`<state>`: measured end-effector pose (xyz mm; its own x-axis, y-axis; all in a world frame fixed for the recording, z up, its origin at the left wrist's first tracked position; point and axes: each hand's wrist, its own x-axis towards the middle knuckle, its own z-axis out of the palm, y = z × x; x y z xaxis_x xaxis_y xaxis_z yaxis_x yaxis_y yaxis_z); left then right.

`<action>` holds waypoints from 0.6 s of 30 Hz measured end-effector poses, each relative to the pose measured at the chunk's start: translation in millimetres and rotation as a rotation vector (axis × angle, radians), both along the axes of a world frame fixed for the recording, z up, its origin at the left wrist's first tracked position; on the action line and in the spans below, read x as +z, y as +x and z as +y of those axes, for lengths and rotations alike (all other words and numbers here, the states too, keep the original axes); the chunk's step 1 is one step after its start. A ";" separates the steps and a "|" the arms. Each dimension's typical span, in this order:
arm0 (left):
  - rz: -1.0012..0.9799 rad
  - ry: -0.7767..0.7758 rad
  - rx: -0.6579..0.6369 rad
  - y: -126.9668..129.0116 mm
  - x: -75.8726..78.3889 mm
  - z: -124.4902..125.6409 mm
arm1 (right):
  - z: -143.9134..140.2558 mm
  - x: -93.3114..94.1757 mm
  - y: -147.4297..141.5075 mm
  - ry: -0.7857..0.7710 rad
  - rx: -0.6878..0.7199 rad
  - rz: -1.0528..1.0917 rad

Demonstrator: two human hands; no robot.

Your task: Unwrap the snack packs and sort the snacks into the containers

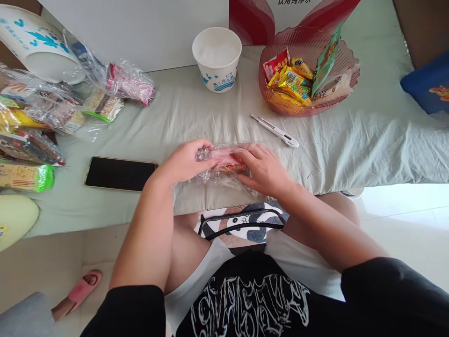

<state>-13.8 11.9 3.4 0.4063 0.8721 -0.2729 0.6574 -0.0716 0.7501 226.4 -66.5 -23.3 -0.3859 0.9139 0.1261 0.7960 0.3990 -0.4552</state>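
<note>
In front of me on the cloth lies a red-and-pink snack packet in loose, crinkled clear plastic. My left hand grips the left end of the plastic, thumb and fingers curled around it. Over the right part of the packet, my right hand is closed with bent fingers, which hide some of it. Just beyond my right hand is a white utility knife. A black phone lies left of my left hand.
A white paper tub stands at the back. Right of it, a pink glass bowl holds several snack packets. Bagged snacks and a tipped paper tub crowd the left. Behind stands a large white-and-red box. A person's pink slipper shows below.
</note>
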 end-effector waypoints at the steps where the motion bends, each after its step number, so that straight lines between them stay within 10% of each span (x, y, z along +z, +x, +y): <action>1: -0.037 -0.029 0.026 1.2 -1.0 -0.6 | 0.2 -0.7 -0.4 0.002 0.004 0.014; 12: -0.554 -0.338 0.192 22.3 5.6 -6.8 | 4.3 2.8 -2.5 -0.032 -0.052 0.079; 18: -0.477 -0.269 0.153 0.1 4.8 5.3 | 13.4 2.2 11.2 -0.092 -0.025 0.190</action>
<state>-13.7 17.3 8.2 0.4131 0.8559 -0.3112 0.2296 0.2329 0.9450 237.5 -53.1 -21.1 -0.3400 0.9339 0.1104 0.7016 0.3301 -0.6315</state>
